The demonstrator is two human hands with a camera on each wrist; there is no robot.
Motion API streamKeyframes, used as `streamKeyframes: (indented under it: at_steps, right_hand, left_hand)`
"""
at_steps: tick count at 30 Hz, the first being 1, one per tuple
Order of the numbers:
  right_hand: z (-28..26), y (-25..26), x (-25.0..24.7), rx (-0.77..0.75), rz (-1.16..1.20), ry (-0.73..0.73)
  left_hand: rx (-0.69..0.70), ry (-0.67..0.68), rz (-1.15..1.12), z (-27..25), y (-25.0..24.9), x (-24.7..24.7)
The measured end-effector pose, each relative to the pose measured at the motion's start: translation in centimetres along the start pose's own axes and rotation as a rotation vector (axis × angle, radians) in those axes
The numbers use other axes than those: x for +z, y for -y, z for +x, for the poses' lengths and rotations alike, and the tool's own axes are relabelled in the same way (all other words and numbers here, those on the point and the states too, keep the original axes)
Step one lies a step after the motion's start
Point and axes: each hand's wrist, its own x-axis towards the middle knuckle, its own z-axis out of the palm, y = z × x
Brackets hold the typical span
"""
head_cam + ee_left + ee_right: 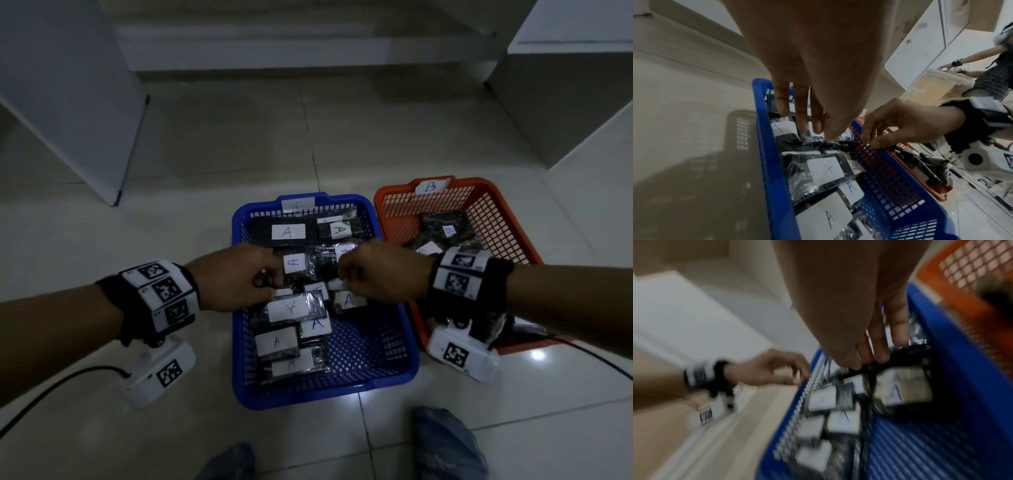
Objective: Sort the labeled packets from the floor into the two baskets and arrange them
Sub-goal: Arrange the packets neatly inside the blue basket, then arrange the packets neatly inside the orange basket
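Head view: the left hand (236,275) has its grip closed in a pinch on the edge of a black plastic-wrapped packet (301,265) in the middle of the blue basket (376,383), and the right hand (380,270) pinches the same packet's other end. The blue basket stands on the tiled floor (171,222) with a paper tag on its far rim. Nine white labels with a letter A can be counted on the packets in it; they lie mostly in its left half and far end, some overlapping. The orange basket (397,202) stands just beside it on the right, touching, with a tag marked B (430,186). Inside it two labels show on dark packets (445,222); the right wrist hides the rest.

Left wrist view: the left hand's fingers (803,113) point down and its thumb and fingertips meet on crinkled wrap at the packet's edge. Four A labels are readable below. A second person (990,68) sits far right.

Right wrist view: blurred. The right hand's fingertips (879,352) curl round a black packet edge above an A label (902,387).
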Motion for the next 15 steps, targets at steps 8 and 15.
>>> streamKeyframes:
  at_steps: [8,15]
  right_hand:
    - [1.2,1.4,2.8,0.021,0.017,0.011]
    - [2.0,-1.5,-4.2,0.042,0.013,0.008]
  left_hand:
    - [-0.052,0.106,0.113,-1.2,-0.2,1.5]
    - [-0.042,-0.034,-0.057,1.4,-0.8,-2.7]
